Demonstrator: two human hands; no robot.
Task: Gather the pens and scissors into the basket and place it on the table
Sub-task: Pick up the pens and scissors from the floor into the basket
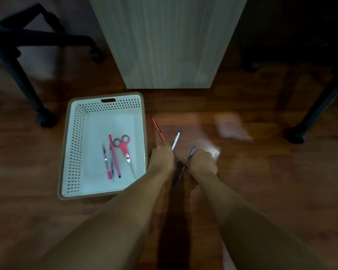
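A white perforated basket [80,121] with a tan rim sits on the wooden floor at the left. Inside it lie pink-handled scissors [125,151] and several pink and dark pens [112,158]. To its right, my left hand [162,158] is closed on the ends of a red pen [157,129] and a white pen [176,140], which fan out away from me. My right hand [202,161] grips a dark blue pen [191,152] whose lower end sticks out below the fist. Both hands rest low over the floor, close together.
A pale wooden cabinet panel [168,41] stands just beyond the basket and pens. An office chair base with castors [46,119] is at the left, and another dark chair leg [295,134] at the right. Floor glare lies right of my hands.
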